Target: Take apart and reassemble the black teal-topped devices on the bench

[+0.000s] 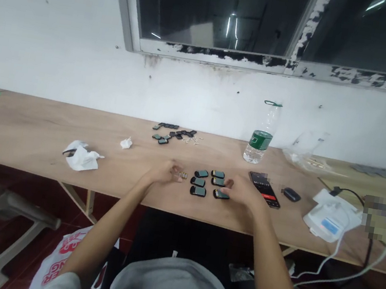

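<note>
grip's unclear on both sides. your left hand [167, 172] is curling at a short row of small metallic pieces [183, 176], fingertips on or right beside them; can't tell if you're pinching one. your right hand [242, 191] is bending over the right-hand column of dark modules [197, 182], fingertips covering the right ends of the middle and near ones; can't tell touching from grasping.

modules are lying flat with grey-green faces up, six of them, two columns of three, right between your hands on the wooden table [129, 173]. more dark parts [163, 141] are sitting farther back toward the wall, small pale bits [190, 140] just beside them.

step in hand, my read: you're arranging or lining up the modules, keeping the metallic pieces within reach. next move probably calls for a light fingertip pinch on one small part, without nudging its neighbours. spacing in the right column is looking tight under your fingers. phone [265, 190] is lying just past your right hand, so watch your knuckles there.
</note>
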Motion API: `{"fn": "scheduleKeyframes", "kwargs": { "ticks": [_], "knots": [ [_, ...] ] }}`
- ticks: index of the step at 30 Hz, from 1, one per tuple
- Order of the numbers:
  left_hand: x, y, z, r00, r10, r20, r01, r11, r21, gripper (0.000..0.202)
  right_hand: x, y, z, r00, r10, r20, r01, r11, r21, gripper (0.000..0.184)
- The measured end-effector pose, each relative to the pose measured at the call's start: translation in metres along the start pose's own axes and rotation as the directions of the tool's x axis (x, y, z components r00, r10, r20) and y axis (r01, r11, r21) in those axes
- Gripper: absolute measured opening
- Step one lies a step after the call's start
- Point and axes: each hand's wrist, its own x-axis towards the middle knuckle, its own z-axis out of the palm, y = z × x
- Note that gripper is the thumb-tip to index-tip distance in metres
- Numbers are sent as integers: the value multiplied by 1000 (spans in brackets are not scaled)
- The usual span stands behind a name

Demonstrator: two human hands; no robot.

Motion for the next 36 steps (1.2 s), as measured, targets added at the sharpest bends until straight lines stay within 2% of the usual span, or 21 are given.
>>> {"fn": "scheduleKeyframes", "kwargs": {
  "ticks": [2, 6, 12, 18, 24, 30, 36],
  "knots": [
    [1, -2, 1, 1000, 11, 5, -11, 1000, 7, 52, -3, -14, 1, 996, -80, -28, 80, 997, -1, 13],
    [4, -10, 6, 998, 46, -30, -45, 999, 27, 45, -2, -39, 17, 976, -215, 25, 213, 976, 49, 12],
    [6, -18, 6, 995, 71, -71, -64, 993, 98, 33, 4, -48, 46, 918, -387, 83, 389, 921, -3, 16],
    [5, -17, 6, 994, 50, -102, -40, 994, 101, 33, 2, -46, 47, 907, -397, 139, 401, 916, 6, 16],
    [1, -9, 3, 997, 37, -65, -26, 986, 165, 29, 3, -44, 45, 922, -369, 114, 376, 926, -42, 12],
    [-1, -6, 3, 998, 70, 6, -70, 969, 237, 27, 3, -43, 50, 934, -326, 147, 337, 940, -54, 12],
    [3, -11, 5, 996, 83, 10, -83, 957, 280, 24, 3, -44, 44, 940, -298, 164, 297, 954, 30, 20]
  ]
}}
